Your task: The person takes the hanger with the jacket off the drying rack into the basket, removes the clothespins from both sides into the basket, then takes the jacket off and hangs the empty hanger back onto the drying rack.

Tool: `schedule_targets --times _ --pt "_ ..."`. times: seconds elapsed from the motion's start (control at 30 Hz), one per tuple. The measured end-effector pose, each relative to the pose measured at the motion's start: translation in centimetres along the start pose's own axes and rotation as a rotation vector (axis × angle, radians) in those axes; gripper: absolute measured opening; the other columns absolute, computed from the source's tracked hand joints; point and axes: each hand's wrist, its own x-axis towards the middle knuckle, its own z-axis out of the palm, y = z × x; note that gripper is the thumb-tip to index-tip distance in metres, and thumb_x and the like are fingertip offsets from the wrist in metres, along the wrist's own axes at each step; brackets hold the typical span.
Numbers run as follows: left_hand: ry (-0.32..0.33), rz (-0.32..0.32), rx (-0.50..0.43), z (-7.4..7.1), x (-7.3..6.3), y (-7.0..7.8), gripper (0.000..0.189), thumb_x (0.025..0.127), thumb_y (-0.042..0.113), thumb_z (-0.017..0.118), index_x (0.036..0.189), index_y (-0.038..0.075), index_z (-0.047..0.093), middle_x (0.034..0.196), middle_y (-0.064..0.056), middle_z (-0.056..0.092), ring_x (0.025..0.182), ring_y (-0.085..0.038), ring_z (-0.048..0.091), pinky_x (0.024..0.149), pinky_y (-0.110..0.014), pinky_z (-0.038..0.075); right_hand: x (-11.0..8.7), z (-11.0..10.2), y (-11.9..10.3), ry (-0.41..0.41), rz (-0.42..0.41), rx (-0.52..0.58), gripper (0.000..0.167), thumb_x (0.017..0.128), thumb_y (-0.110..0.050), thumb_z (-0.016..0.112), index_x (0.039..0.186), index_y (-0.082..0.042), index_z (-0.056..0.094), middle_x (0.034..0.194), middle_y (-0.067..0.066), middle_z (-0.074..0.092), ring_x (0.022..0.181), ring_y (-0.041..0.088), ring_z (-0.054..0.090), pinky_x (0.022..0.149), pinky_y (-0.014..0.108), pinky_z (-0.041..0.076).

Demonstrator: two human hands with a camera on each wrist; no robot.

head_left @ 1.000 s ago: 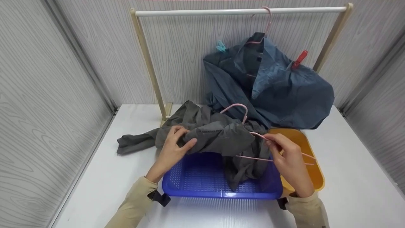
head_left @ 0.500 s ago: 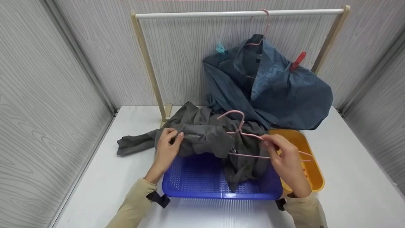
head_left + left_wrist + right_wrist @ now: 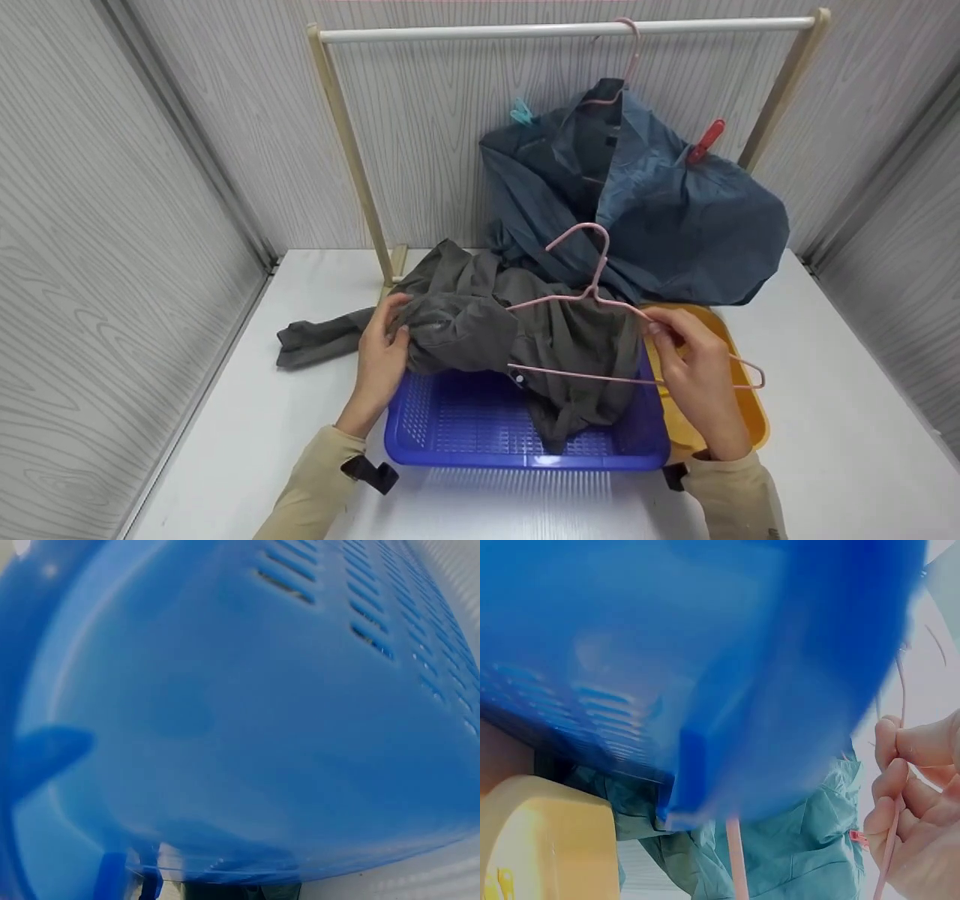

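Observation:
A crumpled dark grey shirt (image 3: 465, 330) lies draped over the blue basket (image 3: 525, 460), one sleeve stretched out to the left on the table. My left hand (image 3: 381, 364) holds its cloth at the left, between thumb and fingers. With fingers and thumb, my right hand (image 3: 697, 371) pinches the right arm of a pink hanger (image 3: 592, 292). The hanger's hook points up, and its left end is hidden inside the shirt. In the right wrist view the fingers (image 3: 900, 780) grip the thin pink wire. Only the basket's side (image 3: 225, 705) fills the left wrist view.
Behind stands a rack with a white rail (image 3: 465, 32). A blue shirt (image 3: 690, 210) hangs from it on another pink hanger, with a turquoise clothespin (image 3: 521, 112) and a red clothespin (image 3: 706, 141) at its shoulders. A yellow tray (image 3: 720, 330) sits right of the basket.
My left hand has drawn the shirt cloth leftward. The hanger in my right hand dipped slightly, then shifted up and right, so its neck and more of its left arm show outside the shirt.

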Motion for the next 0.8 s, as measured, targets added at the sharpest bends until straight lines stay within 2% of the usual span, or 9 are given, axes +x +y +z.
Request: schedule_targets --times 0.13,0.23,0.4,0.5,0.67,0.8 --pt "-0.035 0.050 0.053 0.1 0.0 0.1 0.041 0.092 -0.015 0.042 0.110 0.007 0.072 0.119 -0.006 0.066 0.121 -0.020 0.055 0.102 -0.035 0.039 0.1 0.0 0.0 0.008 0.011 0.015 0.022 0.093 0.003 0.064 0.113 -0.005 0.071 0.102 0.005 0.068 0.083 0.013 0.053 0.076 0.014 0.044" --pt "-0.055 0.042 0.042 0.3 -0.1 0.3 0.036 0.094 -0.009 0.042 0.100 0.004 0.074 0.113 -0.007 0.067 0.116 -0.022 0.057 0.102 -0.035 0.039 0.1 0.0 -0.2 0.011 0.010 0.017 0.022 0.093 0.001 0.063 0.113 -0.005 0.071 0.103 0.005 0.068 0.084 0.014 0.054 0.077 0.014 0.045" --pt "-0.115 -0.013 0.037 0.8 -0.4 0.7 0.017 0.101 0.014 0.052 0.104 0.004 0.065 0.107 -0.007 0.060 0.102 -0.021 0.054 0.091 -0.036 0.041 0.0 0.1 -0.6 0.005 -0.021 -0.001 0.021 0.095 -0.001 0.062 0.113 -0.006 0.071 0.104 0.002 0.068 0.084 0.013 0.054 0.077 0.014 0.045" --pt "-0.149 -0.073 0.000 1.1 -0.5 0.9 0.022 0.099 0.024 0.061 0.103 0.003 0.056 0.108 -0.010 0.051 0.100 -0.023 0.048 0.089 -0.038 0.037 0.0 0.3 -0.8 0.000 -0.037 -0.006 0.021 0.095 -0.002 0.062 0.113 -0.006 0.071 0.104 0.002 0.068 0.085 0.013 0.055 0.078 0.014 0.046" --pt "-0.120 -0.156 -0.013 1.3 -0.7 0.7 0.035 0.094 0.030 0.066 0.095 0.002 0.044 0.103 -0.010 0.042 0.098 -0.023 0.042 0.088 -0.036 0.033 -0.2 0.5 -1.0 -0.023 -0.048 0.000 0.022 0.094 -0.001 0.063 0.114 -0.007 0.070 0.103 0.002 0.067 0.086 0.014 0.054 0.080 0.014 0.046" --pt "-0.072 -0.162 0.029 1.5 -0.8 0.4 0.044 0.092 0.039 0.069 0.087 0.006 0.041 0.094 -0.005 0.039 0.090 -0.020 0.041 0.081 -0.032 0.034 -0.3 0.6 -1.0 -0.031 -0.041 -0.011 0.022 0.093 0.000 0.064 0.114 -0.007 0.070 0.102 0.001 0.066 0.086 0.013 0.053 0.079 0.015 0.045"
